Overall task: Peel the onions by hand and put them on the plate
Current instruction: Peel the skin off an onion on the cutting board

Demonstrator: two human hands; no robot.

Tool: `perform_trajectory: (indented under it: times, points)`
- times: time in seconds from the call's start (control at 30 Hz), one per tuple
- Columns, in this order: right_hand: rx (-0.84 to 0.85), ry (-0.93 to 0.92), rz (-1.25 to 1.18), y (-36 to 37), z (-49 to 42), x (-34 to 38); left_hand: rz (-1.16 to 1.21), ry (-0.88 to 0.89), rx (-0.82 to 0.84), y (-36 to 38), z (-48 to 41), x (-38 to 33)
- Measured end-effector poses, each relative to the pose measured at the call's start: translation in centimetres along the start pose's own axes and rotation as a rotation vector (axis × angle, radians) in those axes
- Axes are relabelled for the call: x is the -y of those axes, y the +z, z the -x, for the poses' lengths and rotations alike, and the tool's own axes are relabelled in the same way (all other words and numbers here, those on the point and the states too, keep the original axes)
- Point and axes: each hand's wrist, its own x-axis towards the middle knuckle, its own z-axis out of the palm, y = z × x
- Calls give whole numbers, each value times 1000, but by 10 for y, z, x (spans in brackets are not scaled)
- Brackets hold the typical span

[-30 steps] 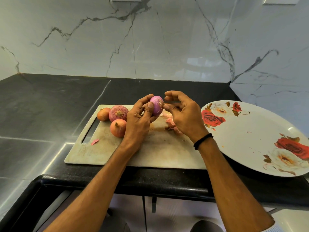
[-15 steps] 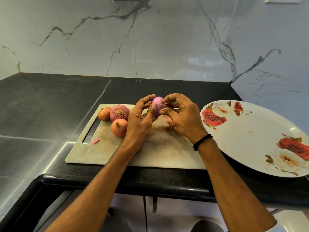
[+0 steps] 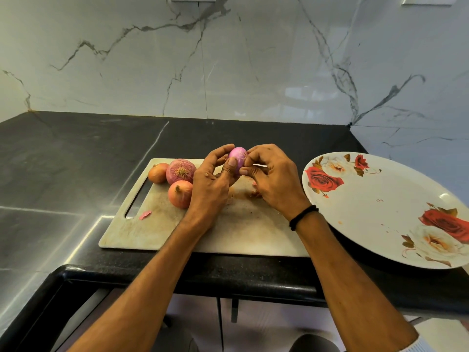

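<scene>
Both hands are over the far part of the cutting board point(image 3: 243, 232). The left hand point(image 3: 212, 185) has its grip curled round the mostly bare purple onion point(image 3: 238, 158), and the right hand point(image 3: 272, 181) pinches skin at its side. It looks slick, so I reckon one hard tug could pop it loose and roll it off the board onto the tabletop point(image 3: 76, 161). The plate point(image 3: 380, 212) right of the board holds no onion. Three unpeeled onions point(image 3: 180, 171) sit at its far-left corner.

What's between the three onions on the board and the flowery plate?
In the head view, the left hand and right hand hold a purple onion there, above the cutting board and some skin scraps.
</scene>
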Motion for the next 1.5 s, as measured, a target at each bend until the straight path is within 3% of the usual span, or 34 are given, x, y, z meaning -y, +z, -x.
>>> perform_trajectory:
  times: [1.07, 1.2, 1.5]
  points:
    - [13, 77, -95, -2, -2, 4, 74, -50, 16, 0, 1, -1]
    - [-33, 176, -160, -6, -4, 4, 70, -38, 10, 1, 0, -1]
    - [-114, 136, -100, -8, -2, 1, 44, -25, 13, 1, -1, 1]
